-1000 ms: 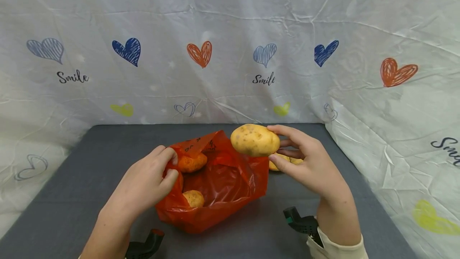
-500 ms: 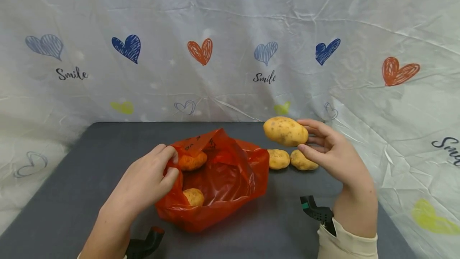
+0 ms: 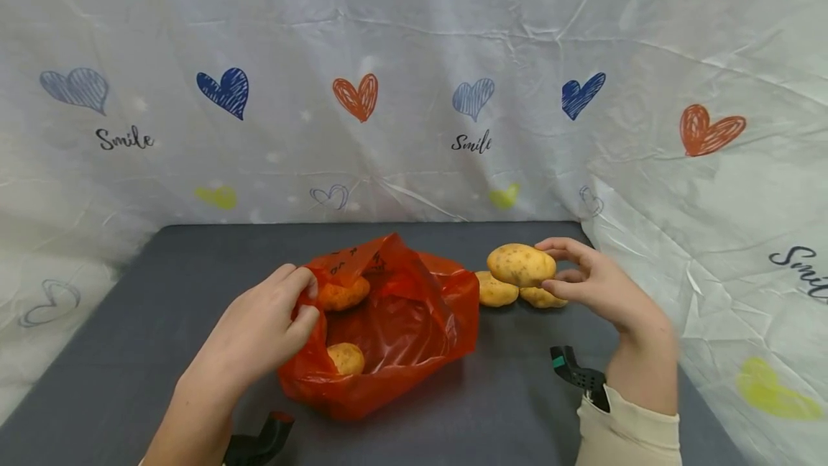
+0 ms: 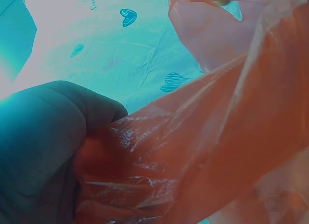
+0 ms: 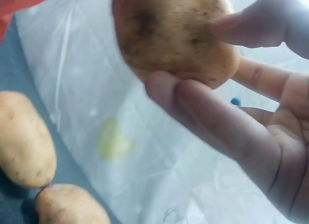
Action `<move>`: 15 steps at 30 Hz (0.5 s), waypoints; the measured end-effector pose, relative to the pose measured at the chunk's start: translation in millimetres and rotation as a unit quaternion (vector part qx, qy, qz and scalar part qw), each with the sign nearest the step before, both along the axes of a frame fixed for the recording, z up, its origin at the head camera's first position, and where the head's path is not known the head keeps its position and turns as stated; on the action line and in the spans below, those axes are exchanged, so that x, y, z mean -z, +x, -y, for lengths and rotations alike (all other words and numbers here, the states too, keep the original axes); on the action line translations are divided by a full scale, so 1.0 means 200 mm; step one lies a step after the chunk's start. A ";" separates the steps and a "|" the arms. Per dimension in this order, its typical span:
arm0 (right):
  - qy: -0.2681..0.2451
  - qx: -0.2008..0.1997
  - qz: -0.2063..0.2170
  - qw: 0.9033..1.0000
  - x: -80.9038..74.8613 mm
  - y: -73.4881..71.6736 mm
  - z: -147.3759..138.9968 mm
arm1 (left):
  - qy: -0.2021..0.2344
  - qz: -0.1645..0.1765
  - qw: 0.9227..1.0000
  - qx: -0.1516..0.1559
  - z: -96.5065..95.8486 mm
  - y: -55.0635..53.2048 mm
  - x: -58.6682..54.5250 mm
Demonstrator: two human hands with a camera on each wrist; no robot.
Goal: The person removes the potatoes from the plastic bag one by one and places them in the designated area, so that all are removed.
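Note:
A red plastic bag (image 3: pixel 414 329) stands with its mouth spread on the table. My left hand (image 3: pixel 261 329) grips its left rim, and the thin film is bunched in those fingers in the left wrist view. Inside the bag lie a potato (image 3: pixel 347 358) near the front and another one (image 3: pixel 343 295) behind the film by my left fingers. To the right of the bag, my right hand (image 3: pixel 604 282) pinches a potato (image 3: pixel 520 265) between thumb and fingers. It is held above two potatoes on the table, a left one (image 3: pixel 497 291) and a partly covered right one (image 3: pixel 542 299).
The grey table (image 3: pixel 213 265) reaches back to a pale sheet (image 3: pixel 414 157) printed with hearts and words. Another part of the sheet borders the right side. A dark wrist device (image 3: pixel 578 372) is strapped to my right wrist, another (image 3: pixel 261 441) to my left.
My right hand has carried its potato rightward from over the bag, then lowered it toward the two potatoes on the table. The left hand keeps its hold on the bag rim.

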State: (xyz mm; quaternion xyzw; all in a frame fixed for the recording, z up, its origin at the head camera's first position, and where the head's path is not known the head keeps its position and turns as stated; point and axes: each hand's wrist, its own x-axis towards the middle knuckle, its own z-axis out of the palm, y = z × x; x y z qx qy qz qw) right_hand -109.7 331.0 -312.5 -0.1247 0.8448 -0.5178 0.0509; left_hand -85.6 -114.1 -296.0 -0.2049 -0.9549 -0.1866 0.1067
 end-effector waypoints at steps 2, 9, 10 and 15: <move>-0.007 -0.017 0.027 0.999 0.03 -0.01 0.00 | -0.001 0.002 1.000 0.002 0.00 0.00 0.00; 0.089 -0.058 0.092 0.990 0.10 -0.05 0.04 | 0.000 0.004 1.000 0.006 0.00 0.00 0.01; 0.109 -0.058 0.097 0.988 0.11 -0.06 0.05 | 0.000 0.005 1.000 0.006 0.00 0.00 0.01; 0.153 -0.053 0.118 0.980 0.14 -0.09 0.14 | -0.001 0.005 1.000 0.007 0.00 -0.01 0.01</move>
